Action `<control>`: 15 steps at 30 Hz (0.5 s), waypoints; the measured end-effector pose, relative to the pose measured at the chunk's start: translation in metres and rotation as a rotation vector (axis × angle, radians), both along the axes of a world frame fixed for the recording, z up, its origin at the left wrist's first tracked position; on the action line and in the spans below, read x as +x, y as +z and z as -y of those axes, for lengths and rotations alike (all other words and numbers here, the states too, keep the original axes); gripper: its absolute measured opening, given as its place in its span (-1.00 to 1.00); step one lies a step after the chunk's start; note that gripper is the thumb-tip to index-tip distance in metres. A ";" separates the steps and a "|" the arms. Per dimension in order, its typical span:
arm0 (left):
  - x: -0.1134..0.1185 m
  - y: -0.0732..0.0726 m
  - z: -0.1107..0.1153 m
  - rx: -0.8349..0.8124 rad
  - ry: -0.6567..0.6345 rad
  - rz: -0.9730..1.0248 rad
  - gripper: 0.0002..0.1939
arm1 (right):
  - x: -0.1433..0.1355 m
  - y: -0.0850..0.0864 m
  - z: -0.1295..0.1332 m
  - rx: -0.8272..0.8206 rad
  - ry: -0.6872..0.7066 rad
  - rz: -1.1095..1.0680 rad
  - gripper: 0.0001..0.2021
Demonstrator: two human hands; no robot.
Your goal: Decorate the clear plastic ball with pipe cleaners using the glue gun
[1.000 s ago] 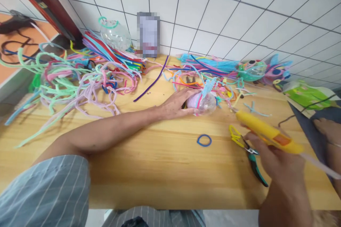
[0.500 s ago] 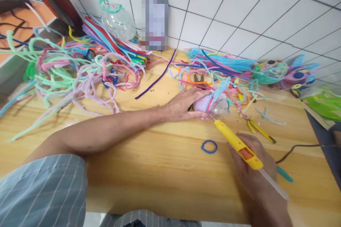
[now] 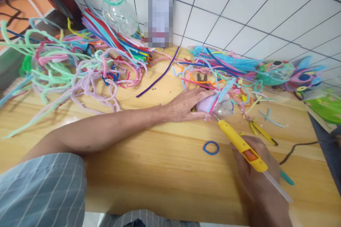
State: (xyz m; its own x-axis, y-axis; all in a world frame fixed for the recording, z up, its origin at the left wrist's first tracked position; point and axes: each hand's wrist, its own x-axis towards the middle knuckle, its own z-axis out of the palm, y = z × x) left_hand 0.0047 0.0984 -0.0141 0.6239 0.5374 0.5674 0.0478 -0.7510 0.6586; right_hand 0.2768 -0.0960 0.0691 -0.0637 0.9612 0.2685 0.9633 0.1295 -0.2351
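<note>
My left hand (image 3: 186,105) is wrapped round a clear plastic ball-like piece (image 3: 224,108) covered on its left side with lilac pipe cleaners (image 3: 206,104). A pink strand and a fuzzy light-blue strip (image 3: 226,90) run across its middle. My right hand (image 3: 254,163) grips a yellow pen-shaped hot glue gun (image 3: 237,142), with a whitish glue stick (image 3: 277,185) sticking out of its rear end. The gun's metal tip meets the lower edge of the piece, near my left thumb. On the table beside the gun lies a small blue ring (image 3: 211,148).
Tangled green and lilac pipe cleaners (image 3: 87,85) cover the left side. Behind them stand a clear plastic ball (image 3: 121,16) and a blurred phone-like device (image 3: 160,17) against the tiled wall. Light-blue bundles (image 3: 226,60), a green fish-like figure (image 3: 275,71) and yellow-handled tweezers (image 3: 263,133) lie to the right.
The whole view has shifted slightly. Both hands keep their holds, and the glue gun's tip stays at the lower edge of the wrapped piece.
</note>
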 end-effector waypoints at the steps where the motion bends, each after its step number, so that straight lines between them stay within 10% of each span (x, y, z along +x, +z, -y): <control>1: 0.000 0.000 0.000 0.001 -0.002 0.000 -0.08 | -0.001 0.001 0.000 -0.018 -0.011 0.003 -0.79; 15: 0.000 0.001 0.001 0.001 0.005 -0.008 -0.08 | 0.001 -0.002 0.001 -0.038 -0.022 -0.030 -0.79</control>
